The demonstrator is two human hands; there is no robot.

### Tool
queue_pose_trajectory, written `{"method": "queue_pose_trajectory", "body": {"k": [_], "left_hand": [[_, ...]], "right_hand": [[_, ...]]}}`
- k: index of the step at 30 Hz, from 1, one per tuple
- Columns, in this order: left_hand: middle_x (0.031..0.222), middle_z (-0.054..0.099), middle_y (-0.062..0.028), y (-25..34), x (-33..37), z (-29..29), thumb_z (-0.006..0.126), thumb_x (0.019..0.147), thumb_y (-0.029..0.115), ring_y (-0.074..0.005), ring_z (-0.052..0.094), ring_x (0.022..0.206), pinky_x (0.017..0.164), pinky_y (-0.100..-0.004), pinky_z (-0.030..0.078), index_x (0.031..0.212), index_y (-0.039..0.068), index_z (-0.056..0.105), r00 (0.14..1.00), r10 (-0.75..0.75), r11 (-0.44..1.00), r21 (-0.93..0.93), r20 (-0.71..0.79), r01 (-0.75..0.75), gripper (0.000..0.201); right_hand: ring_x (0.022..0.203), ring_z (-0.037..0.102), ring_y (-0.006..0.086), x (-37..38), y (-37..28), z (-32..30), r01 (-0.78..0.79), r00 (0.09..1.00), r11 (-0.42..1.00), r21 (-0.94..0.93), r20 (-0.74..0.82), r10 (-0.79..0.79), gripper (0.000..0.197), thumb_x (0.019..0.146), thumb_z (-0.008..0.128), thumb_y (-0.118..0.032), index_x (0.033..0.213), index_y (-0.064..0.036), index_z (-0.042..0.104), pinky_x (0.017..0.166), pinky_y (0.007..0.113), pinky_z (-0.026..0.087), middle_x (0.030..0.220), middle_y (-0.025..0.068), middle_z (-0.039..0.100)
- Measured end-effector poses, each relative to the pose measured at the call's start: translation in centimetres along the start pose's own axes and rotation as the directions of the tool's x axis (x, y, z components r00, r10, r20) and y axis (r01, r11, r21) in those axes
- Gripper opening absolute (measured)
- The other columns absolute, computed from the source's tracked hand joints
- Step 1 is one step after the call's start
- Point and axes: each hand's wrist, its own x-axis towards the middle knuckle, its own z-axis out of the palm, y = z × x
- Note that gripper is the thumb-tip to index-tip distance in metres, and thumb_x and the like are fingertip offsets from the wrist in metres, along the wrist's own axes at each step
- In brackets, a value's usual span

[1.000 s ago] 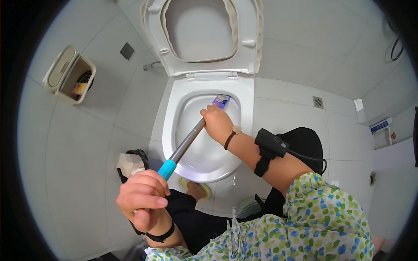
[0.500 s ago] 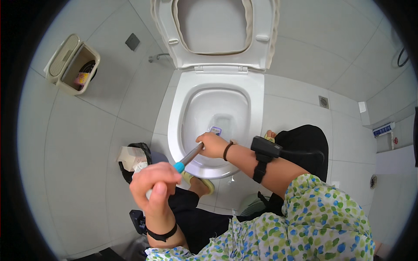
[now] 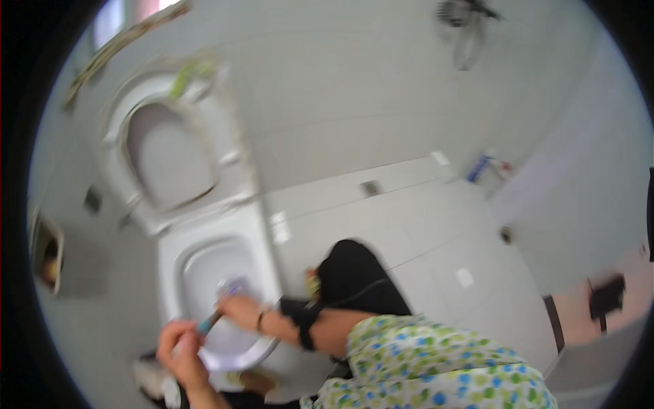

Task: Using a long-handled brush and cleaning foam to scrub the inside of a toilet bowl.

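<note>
Mid-scrub, I'm gripping the blue-handled grey toilet brush [image 3: 216, 315] with left hand [image 3: 178, 347] and right hand [image 3: 238, 310], working the white toilet bowl [image 3: 197, 273] at 7 o'clock; unfinished.

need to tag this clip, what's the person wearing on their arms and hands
Both hands are bare, no gloves. The right hand has a thin dark band at the wrist, and a broad black strap wraps the forearm above it. Further up sits a short white sleeve with green, blue and yellow dots. The left hand shows nothing worn; its wrist is blurred.
</note>
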Motion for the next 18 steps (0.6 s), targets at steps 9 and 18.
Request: {"method": "queue_pose_trajectory", "body": {"k": [9, 18], "left_hand": [[0.064, 0.055, -0.0114, 7.7, -0.3, 5.5, 0.057, 0.087, 0.018, -0.0167, 0.047, 0.053, 0.050, -0.0273, 0.037, 0.082, -0.006, 0.061, 0.746, 0.587, 0.809, -0.219, 0.315, -0.545, 0.024], [0.071, 0.059, -0.0127, 8.8, 1.3, 5.4, 0.055, 0.085, 0.010, -0.0197, 0.051, 0.059, 0.055, -0.0285, 0.040, 0.086, -0.003, 0.063, 0.676, 0.655, 0.747, -0.158, 0.338, -0.646, 0.015]], "right_hand": [[0.071, 0.060, 0.0404, -1.4, -4.7, -8.4, 0.050, 0.983, 0.989, -0.136, -0.168, -0.072, 0.009, 0.070, 0.060, -0.006, 0.077, -0.0019, 0.055, 0.062, 0.048, 0.046, 0.068, 0.0194, 0.059], [0.068, 0.058, 0.0417, 5.4, -3.5, -6.6, 0.160, 0.905, 0.987, -0.027, -0.395, -0.158, 0.007, 0.070, 0.057, -0.007, 0.067, -0.0008, 0.057, 0.057, 0.047, 0.044, 0.066, 0.0222, 0.059]]}}
